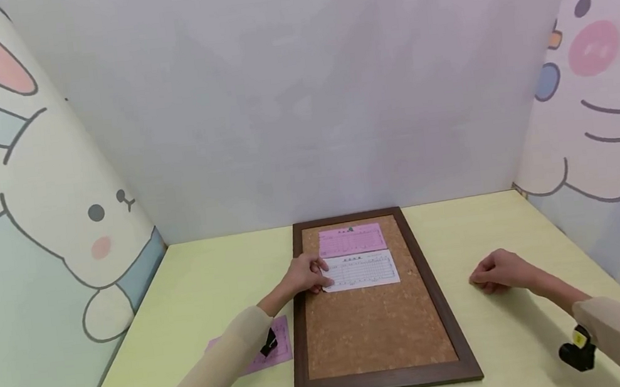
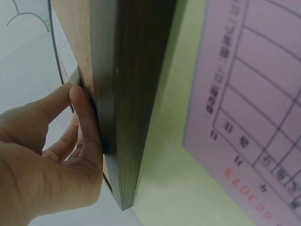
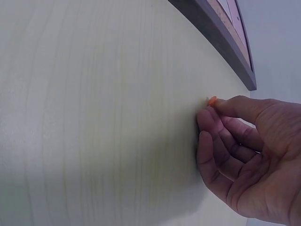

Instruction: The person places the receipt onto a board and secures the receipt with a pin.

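Note:
A framed corkboard [image 1: 378,331] lies on the table. My left hand [image 1: 306,274] reaches over its left frame and pinches the left edge of a white printed form [image 1: 360,270], which lies flat on the cork; the left wrist view shows thumb and forefinger at that edge. Just above lies a pink form [image 1: 351,239] with a small green pushpin [image 1: 350,229] at its top. My right hand [image 1: 502,271] is at the table to the right of the board. In the right wrist view it pinches a small orange pushpin [image 3: 212,100] between thumb and forefinger, its other fingers curled.
Another pink form [image 1: 282,344] lies on the table left of the board, partly under my left forearm. The board's dark brown frame [image 1: 389,379] stands up from the table. A grey wall [image 1: 303,125] closes the back, with cartoon-printed panels on both sides.

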A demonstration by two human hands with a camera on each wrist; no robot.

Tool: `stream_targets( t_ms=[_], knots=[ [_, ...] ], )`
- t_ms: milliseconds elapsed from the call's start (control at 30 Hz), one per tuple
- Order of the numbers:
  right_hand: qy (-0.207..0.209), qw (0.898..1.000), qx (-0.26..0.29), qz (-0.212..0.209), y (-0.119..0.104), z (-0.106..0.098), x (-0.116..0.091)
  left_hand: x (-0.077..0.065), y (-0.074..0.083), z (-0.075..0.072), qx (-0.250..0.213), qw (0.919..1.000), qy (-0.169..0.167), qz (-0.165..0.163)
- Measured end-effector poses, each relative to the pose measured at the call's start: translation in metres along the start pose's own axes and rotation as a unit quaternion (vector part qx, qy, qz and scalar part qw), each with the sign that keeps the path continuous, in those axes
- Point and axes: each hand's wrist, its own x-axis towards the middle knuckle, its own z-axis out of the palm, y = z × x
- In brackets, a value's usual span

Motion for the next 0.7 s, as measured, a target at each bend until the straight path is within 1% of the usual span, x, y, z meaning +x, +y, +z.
stream_targets(
  t_ms=[133, 267, 467, 700],
  knots=[
    [0.009, 1.0, 0.005, -0.001, -0.0018, 0.0056, 0.0013, -0.0036, -0.004, -0.0015, -0.001, 0.9999, 0.001, -0.011],
    [0.025, 1.0, 0.003, 0.006, -0.0026, 0.0076, 0.0012, -0.0051, -0.0047, -0.0024, 0.002, 0.9999, -0.004, -0.009],
    [0.023, 1.0, 0.017, 0.005, -0.0038, 0.0082, 0.0055, -0.0069, -0.0037, -0.0063, 0.009, 0.9997, 0.011, -0.019],
    [0.033, 0.999, 0.002, 0.006, 0.0005, 0.0029, -0.004, -0.001, 0.0003, -0.0018, 0.0, 0.9999, -0.003, -0.013]
  ],
)
